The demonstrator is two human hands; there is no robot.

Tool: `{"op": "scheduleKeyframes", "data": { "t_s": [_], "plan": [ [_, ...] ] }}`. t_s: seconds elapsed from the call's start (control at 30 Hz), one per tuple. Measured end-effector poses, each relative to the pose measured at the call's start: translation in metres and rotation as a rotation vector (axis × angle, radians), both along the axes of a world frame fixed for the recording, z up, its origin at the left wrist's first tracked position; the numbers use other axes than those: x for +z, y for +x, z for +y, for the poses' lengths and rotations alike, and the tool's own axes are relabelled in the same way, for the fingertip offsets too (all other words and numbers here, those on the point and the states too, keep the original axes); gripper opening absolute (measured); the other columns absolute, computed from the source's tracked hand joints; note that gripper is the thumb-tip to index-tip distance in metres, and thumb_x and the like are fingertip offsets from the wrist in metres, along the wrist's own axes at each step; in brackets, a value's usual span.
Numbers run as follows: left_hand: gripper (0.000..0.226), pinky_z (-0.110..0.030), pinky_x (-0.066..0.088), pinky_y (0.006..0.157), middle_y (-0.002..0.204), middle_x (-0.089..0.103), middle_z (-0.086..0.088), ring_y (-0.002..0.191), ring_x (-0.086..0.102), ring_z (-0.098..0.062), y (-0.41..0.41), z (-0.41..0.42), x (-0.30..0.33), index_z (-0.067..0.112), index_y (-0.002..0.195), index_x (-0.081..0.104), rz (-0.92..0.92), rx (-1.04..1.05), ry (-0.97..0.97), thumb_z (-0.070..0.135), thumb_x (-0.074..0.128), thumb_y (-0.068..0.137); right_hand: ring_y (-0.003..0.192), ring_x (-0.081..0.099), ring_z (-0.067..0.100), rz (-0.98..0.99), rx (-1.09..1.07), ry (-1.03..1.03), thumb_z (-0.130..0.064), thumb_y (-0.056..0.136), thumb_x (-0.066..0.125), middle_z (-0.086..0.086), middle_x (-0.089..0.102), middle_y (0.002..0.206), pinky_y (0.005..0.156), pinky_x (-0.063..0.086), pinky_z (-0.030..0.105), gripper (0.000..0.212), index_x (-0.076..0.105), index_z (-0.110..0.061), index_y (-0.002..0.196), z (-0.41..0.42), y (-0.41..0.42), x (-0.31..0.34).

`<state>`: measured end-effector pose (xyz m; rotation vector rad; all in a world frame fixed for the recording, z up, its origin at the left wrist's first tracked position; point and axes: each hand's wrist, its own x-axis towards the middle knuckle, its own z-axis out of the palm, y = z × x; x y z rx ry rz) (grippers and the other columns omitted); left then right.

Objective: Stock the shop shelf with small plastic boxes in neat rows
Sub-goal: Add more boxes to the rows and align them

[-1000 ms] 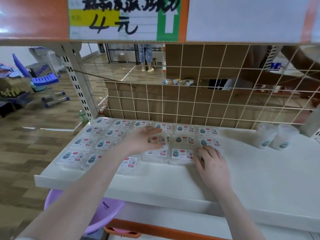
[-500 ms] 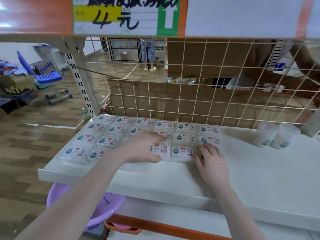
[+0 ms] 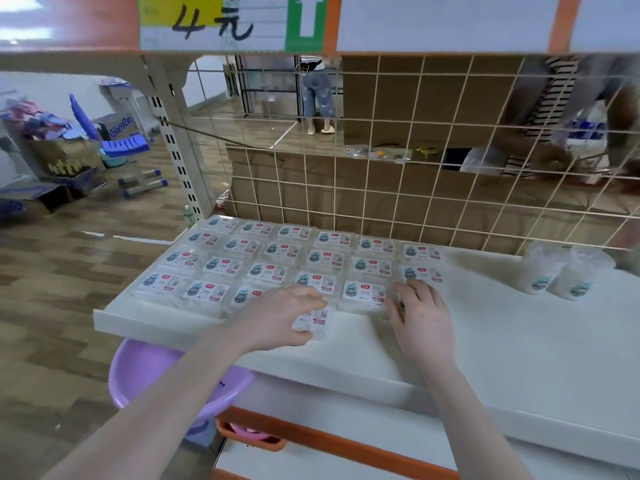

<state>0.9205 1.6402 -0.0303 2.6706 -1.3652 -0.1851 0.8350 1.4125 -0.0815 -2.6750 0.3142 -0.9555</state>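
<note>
Left hand (image 3: 280, 317) pinches a box (image 3: 313, 320) at the shelf (image 3: 519, 341) edge, 6 o'clock of the rows (image 3: 294, 258); a careless shove could skew them; right hand (image 3: 420, 313) rests flat, fingers apart

The left hand (image 3: 282, 315) covers most of the box (image 3: 317, 322) at the shelf's (image 3: 519, 341) front edge; label print on the boxes (image 3: 242, 268) is too small to read; the price sign (image 3: 232, 22), upper left, is cut off by the frame's top; the two cups (image 3: 561, 271) at right are blurred.
</note>
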Motion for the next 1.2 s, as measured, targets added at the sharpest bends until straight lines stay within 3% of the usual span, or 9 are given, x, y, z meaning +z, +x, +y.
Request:
{"op": "scheduleKeyframes", "data": {
  "t_s": [0.47,0.67,0.9,1.03,1.2],
  "plan": [
    [0.047,-0.025,0.026,0.108,0.148,0.034,0.01,0.134,0.032,-0.008,-0.003,0.008,-0.008,0.025,0.141,0.04,-0.06,-0.022,-0.025,0.032,0.049,0.096,0.089,0.06,0.041,0.066,-0.019,-0.072,-0.015,0.08,0.072,0.019,0.064,0.093,0.079,0.05,0.045,0.02,0.066,0.0,0.091,0.004,-0.01,0.01],
    [0.052,-0.021,0.022,0.108,0.149,0.031,0.009,0.136,0.026,-0.006,-0.004,0.007,-0.015,0.025,0.143,0.036,-0.107,-0.072,-0.094,0.04,0.047,0.094,0.086,0.064,0.038,0.075,-0.248,-0.067,-0.014,0.076,0.076,0.02,0.066,0.094,0.073,0.053,0.041,0.028,0.067,0.001,0.098,0.017,-0.048,0.019],
    [0.053,-0.026,0.023,0.108,0.15,0.028,0.01,0.138,0.019,-0.007,-0.024,-0.01,-0.019,0.025,0.144,0.033,-0.084,-0.11,-0.215,0.042,0.044,0.095,0.105,0.056,0.036,0.175,-0.565,0.106,-0.02,0.089,0.061,0.017,0.061,0.114,0.086,0.045,0.041,0.034,0.061,-0.001,0.117,0.051,-0.112,0.012],
    [0.054,-0.03,0.02,0.112,0.153,0.024,0.007,0.142,0.014,-0.012,-0.044,-0.033,-0.016,0.025,0.144,0.031,-0.084,-0.178,-0.233,0.043,0.043,0.095,0.1,0.059,0.036,0.192,-0.715,0.092,-0.016,0.087,0.063,0.016,0.063,0.111,0.083,0.047,0.04,0.032,0.061,0.0,0.115,0.067,-0.152,0.014],
    [0.056,-0.03,0.014,0.115,0.154,0.022,0.003,0.143,0.014,-0.015,-0.079,-0.068,-0.011,0.024,0.145,0.029,-0.051,-0.255,-0.251,0.044,0.044,0.095,0.115,0.05,0.026,0.246,-0.86,0.133,-0.031,0.095,0.048,0.006,0.055,0.128,0.094,0.035,0.032,0.039,0.053,-0.01,0.128,0.064,-0.202,0.021]
  ]
}}
